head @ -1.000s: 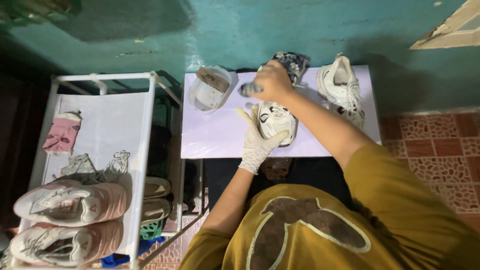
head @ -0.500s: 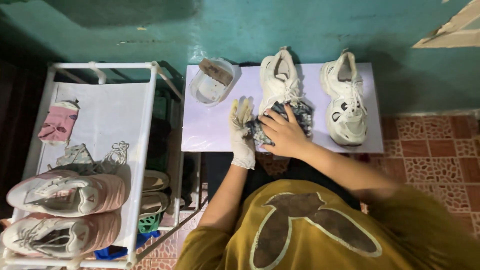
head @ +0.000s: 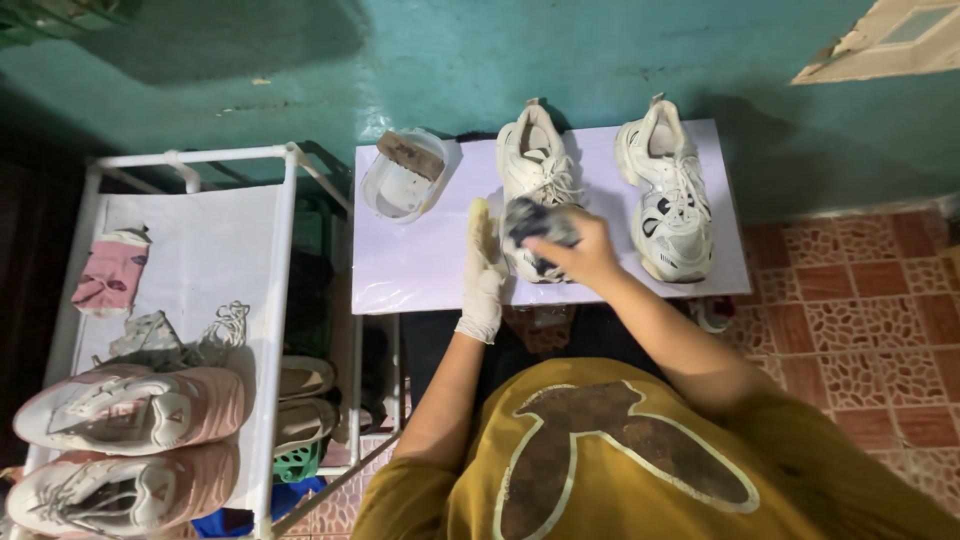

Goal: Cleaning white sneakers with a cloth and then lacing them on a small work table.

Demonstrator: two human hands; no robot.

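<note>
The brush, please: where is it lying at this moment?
In the head view, the brush rests across the rim of the white bowl at the white table's far left corner, left of the nearer white sneaker.

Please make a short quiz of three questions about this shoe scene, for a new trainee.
1. True or false: the left hand wears a white glove.
2. What does the right hand press on the white sneaker? A) a dark cloth B) a brush C) a sponge
3. Fill in: the brush lies across a white ____.

Key: 1 true. 2 A, the dark cloth. 3 bowl.
</note>
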